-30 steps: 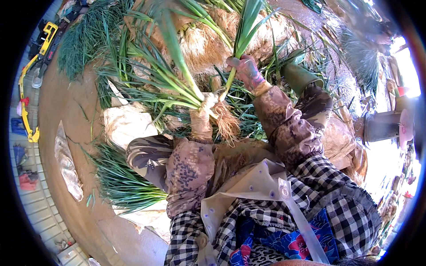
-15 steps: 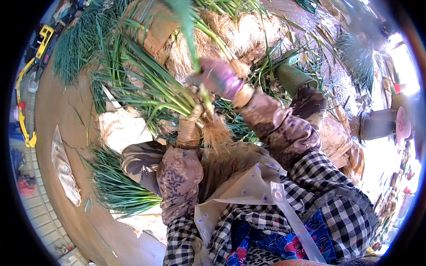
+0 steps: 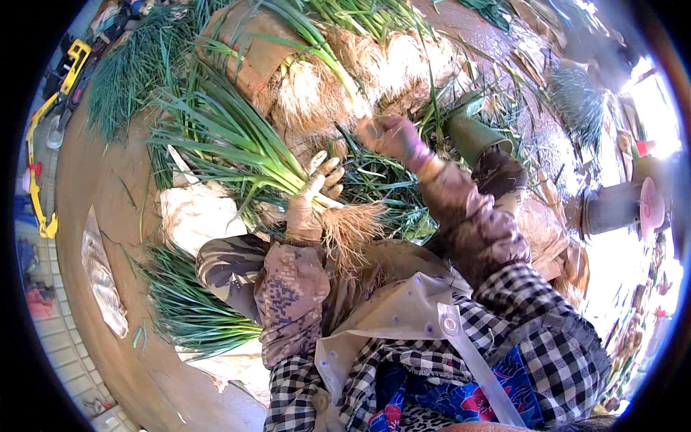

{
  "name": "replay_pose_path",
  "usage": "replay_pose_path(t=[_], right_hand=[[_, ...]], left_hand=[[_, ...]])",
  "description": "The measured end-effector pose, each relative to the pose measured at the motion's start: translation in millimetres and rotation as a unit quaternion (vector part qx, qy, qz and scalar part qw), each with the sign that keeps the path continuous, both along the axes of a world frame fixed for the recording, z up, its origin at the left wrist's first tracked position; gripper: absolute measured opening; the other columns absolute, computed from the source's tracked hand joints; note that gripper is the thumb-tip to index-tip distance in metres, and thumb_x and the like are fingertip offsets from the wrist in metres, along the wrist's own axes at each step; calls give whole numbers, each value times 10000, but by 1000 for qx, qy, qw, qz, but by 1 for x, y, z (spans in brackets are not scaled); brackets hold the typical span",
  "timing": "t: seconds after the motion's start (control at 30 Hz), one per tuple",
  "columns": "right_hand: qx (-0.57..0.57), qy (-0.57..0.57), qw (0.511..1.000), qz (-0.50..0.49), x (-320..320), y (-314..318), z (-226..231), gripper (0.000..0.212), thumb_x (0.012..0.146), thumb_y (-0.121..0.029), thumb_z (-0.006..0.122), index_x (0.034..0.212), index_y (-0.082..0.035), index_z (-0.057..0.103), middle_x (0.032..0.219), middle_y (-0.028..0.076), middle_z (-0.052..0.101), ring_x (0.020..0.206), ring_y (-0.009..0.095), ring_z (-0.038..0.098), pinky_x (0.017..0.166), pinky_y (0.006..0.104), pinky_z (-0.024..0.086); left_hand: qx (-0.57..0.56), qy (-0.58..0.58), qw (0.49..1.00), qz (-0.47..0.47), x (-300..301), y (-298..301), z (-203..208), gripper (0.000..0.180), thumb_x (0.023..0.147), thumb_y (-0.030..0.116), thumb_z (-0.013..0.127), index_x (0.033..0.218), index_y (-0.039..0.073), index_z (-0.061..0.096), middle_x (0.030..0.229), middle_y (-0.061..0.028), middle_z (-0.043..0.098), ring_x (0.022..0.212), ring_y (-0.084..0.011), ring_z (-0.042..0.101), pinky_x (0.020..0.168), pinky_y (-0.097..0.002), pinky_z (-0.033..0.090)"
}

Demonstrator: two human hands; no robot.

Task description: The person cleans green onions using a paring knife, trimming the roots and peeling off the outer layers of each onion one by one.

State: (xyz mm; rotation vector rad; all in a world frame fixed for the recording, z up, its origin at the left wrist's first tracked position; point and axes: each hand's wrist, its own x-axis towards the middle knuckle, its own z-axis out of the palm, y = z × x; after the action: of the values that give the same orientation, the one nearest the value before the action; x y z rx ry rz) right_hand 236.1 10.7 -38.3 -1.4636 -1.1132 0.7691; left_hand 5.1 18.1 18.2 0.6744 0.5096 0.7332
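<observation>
My left hand (image 3: 317,186), in a pale glove, holds a bunch of green onions (image 3: 277,162) low at the white stems, with its fingers partly apart. Their long leaves point up and left, and the tangled roots (image 3: 353,229) hang beside my wrist. To the right, my right hand (image 3: 396,140), in a purple-patterned glove, is closed at the root end of a single green onion (image 3: 344,75). That stalk slants from the upper left, in front of a heap of rooted onions (image 3: 306,93). The right fingertips are slightly blurred.
Loose green leaves (image 3: 389,191) lie between my hands. Another onion bundle (image 3: 201,302) rests at the lower left, and a large leafy pile (image 3: 137,79) stands at the upper left. A green boot (image 3: 475,133) is beyond my right forearm. A pink disc (image 3: 652,201) is at the far right.
My right hand has moved right, away from the bunch in my left hand, to the root end of another stalk. The left hand's fingers have loosened and spread somewhat.
</observation>
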Motion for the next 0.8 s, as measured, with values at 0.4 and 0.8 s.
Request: replay_pose_path(t=[0.4, 0.8], right_hand=[[93, -85, 979, 163, -73, -11, 22, 105, 687, -66, 519, 779, -52, 568, 755, 64, 579, 678, 178, 551, 601, 268, 459], [-93, 434, 863, 240, -102, 84, 63, 375, 758, -382, 531, 942, -56, 521, 818, 20, 563, 652, 120, 536, 559, 224, 406]], left_hand=[[-134, 69, 977, 152, -22, -8, -23, 250, 791, 163, 517, 970, -12, 511, 876, -105, 572, 753, -176, 569, 569, -266, 496], [-137, -162, 975, 69, -26, -12, -20, 213, 821, 184, 475, 965, 30, 445, 631, -13, 429, 507, -96, 387, 445, -204, 332]])
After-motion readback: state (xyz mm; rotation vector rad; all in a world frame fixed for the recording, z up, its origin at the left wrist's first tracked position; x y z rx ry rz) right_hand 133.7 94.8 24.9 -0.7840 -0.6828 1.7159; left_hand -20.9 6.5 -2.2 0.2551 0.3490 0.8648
